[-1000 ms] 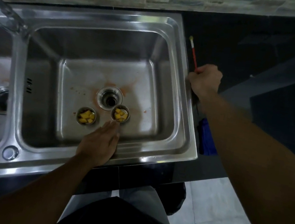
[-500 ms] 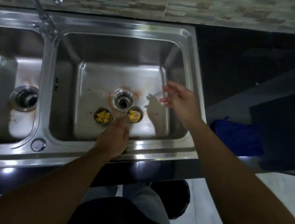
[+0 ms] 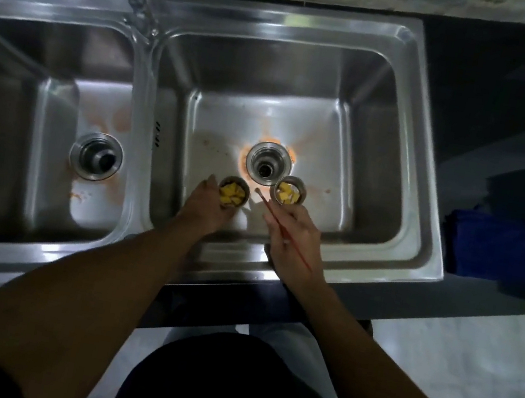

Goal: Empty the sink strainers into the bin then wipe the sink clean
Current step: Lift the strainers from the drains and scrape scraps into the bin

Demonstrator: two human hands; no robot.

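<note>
- My left grip [image 3: 206, 205] has shifted onto the left strainer [image 3: 234, 191], curled round it on the sink [image 3: 357, 166] floor.
- My right grip [image 3: 296, 239], back from the bench [image 3: 500, 99], pinches a brush [image 3: 268, 206]; the right strainer [image 3: 287, 193] sits just past its fingertips.
- Both still full: I'd bin next.

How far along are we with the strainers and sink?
Done: left strainer and right strainer are out of the drains, in the right basin. In hand: left hand grips the left one; right hand holds a brush beside the right one. Left: both hold yellow scraps, orange stains ring the drains, no bin in view.
</note>
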